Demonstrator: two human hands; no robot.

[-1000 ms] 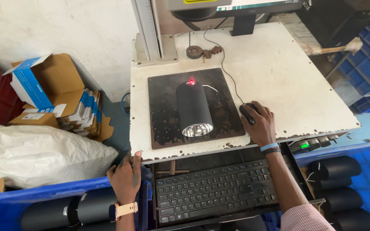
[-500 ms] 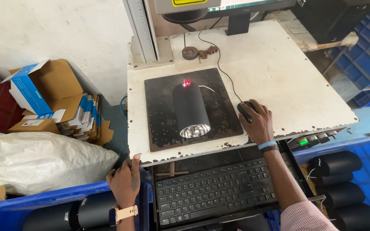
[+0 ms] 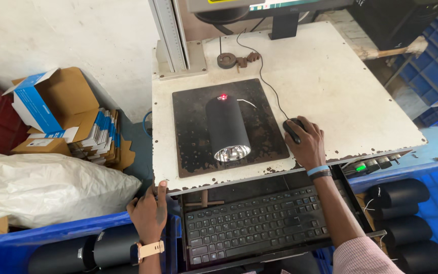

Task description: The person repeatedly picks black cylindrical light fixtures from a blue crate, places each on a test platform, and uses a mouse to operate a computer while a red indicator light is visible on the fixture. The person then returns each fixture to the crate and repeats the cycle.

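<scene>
At the centre right of the frame, my right hand (image 3: 307, 143) cups the black mouse (image 3: 292, 128), fingers curled over it. My left hand (image 3: 149, 213), lower left, rests loosely spread against the table's front edge (image 3: 214, 183). The black cylinder (image 3: 227, 130) lies mid-frame on the dark plate (image 3: 188, 127).

Left hand (image 3: 148, 215) flat, fingers forward; right hand (image 3: 306, 143) cupped, palm down.

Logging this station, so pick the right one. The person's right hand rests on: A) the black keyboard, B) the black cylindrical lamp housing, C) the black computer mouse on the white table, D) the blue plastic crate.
C: the right hand covers the black computer mouse on the white table, apart from the black cylindrical lamp housing.
</scene>
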